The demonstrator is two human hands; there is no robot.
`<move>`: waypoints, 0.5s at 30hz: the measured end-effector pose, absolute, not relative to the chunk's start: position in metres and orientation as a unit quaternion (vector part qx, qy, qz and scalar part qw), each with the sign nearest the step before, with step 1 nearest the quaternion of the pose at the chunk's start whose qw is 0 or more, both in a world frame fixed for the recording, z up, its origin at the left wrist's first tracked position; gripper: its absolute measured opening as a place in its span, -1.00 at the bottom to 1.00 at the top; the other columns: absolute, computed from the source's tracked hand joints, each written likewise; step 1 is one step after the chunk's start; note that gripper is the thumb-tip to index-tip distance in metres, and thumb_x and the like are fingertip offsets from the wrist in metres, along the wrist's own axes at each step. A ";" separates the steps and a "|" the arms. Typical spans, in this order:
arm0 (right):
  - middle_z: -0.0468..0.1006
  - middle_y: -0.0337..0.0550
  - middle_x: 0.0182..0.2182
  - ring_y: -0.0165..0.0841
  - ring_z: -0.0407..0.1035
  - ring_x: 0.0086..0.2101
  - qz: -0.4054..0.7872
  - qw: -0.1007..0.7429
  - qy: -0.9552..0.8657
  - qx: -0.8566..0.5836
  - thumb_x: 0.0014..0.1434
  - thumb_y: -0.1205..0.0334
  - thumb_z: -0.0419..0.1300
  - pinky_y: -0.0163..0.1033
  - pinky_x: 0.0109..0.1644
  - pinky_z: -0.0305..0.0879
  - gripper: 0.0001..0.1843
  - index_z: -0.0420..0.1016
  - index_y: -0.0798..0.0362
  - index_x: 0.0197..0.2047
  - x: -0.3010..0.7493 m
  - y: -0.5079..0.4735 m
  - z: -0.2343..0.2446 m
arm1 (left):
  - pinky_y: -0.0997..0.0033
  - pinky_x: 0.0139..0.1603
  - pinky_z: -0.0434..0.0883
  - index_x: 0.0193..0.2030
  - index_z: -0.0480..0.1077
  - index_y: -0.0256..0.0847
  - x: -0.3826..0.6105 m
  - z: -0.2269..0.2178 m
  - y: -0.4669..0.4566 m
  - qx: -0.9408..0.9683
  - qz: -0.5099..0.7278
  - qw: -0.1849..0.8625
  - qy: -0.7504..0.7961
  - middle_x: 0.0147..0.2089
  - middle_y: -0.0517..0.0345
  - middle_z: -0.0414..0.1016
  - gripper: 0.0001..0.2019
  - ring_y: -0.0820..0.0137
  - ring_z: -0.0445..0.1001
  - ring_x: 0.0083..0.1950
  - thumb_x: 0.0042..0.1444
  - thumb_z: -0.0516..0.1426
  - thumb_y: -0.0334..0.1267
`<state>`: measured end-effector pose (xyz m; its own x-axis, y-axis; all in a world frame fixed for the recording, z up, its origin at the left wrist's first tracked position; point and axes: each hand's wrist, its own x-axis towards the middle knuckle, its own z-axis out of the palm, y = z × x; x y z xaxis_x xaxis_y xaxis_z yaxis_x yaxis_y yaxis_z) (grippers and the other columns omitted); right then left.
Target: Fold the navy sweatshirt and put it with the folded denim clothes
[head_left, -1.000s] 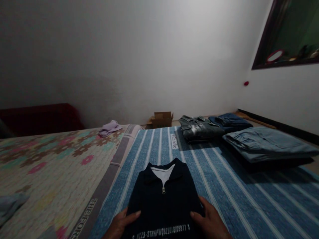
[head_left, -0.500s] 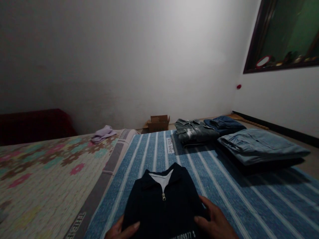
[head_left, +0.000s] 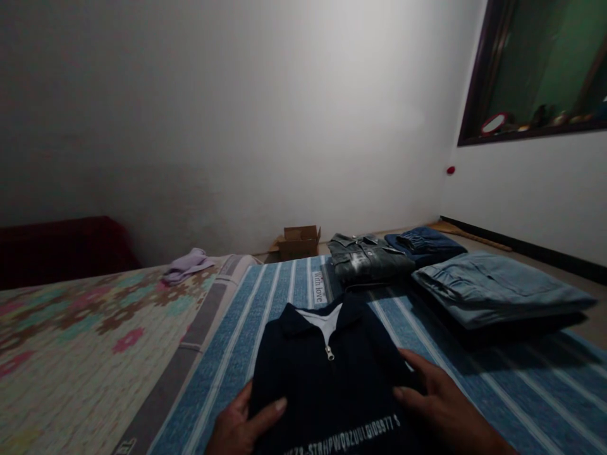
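A folded dark navy zip-collar top (head_left: pixel 327 379) with white lettering along its lower edge is held above the blue striped blanket (head_left: pixel 497 392). My left hand (head_left: pixel 241 423) grips its left side, thumb lying on the front. My right hand (head_left: pixel 441 404) grips its right side, thumb on top and fingers under the cloth. Both hands are closed on the top.
Folded dark grey jeans (head_left: pixel 367 260), dark blue jeans (head_left: pixel 424 243) and light blue jeans (head_left: pixel 493 287) lie at the blanket's far right. A floral mat (head_left: pixel 80 341) lies on the left with a lilac cloth (head_left: pixel 184 265) on it. A cardboard box (head_left: pixel 298 240) stands by the wall.
The navy top has risen and shifted forward and right toward the folded jeans, carried by both hands. The view has panned slightly left.
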<state>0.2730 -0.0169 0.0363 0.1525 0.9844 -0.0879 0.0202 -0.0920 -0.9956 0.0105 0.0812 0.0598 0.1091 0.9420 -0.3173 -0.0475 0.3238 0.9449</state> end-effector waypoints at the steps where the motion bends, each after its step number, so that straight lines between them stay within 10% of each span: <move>1: 0.39 -0.09 0.11 -0.15 0.27 0.09 0.468 0.515 -0.448 -0.561 0.02 0.21 0.19 -0.09 0.15 0.21 -0.36 0.28 0.04 0.21 0.279 -0.011 0.044 | 0.13 -0.14 0.52 -0.01 0.42 -0.20 0.019 0.068 0.087 0.425 0.397 0.620 0.526 -0.19 0.01 0.60 -0.30 0.00 0.54 -0.12 -0.42 0.40 -0.19; 15: 0.58 -0.08 -0.17 -0.27 0.48 -0.25 0.128 0.482 -0.463 -0.733 0.07 0.27 0.18 -0.25 -0.23 0.40 -0.49 0.36 0.11 0.13 0.455 0.183 0.144 | 0.38 -0.32 0.49 0.00 0.38 -0.27 0.216 0.157 0.286 0.581 0.465 0.553 0.375 -0.27 0.07 0.56 -0.55 0.39 0.52 -0.38 -0.11 0.23 -0.44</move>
<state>0.4548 0.1833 0.1436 0.5382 0.8022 0.2585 0.5556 -0.1071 -0.8245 0.2161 0.2860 0.1566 0.2868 0.9498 0.1251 -0.0777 -0.1071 0.9912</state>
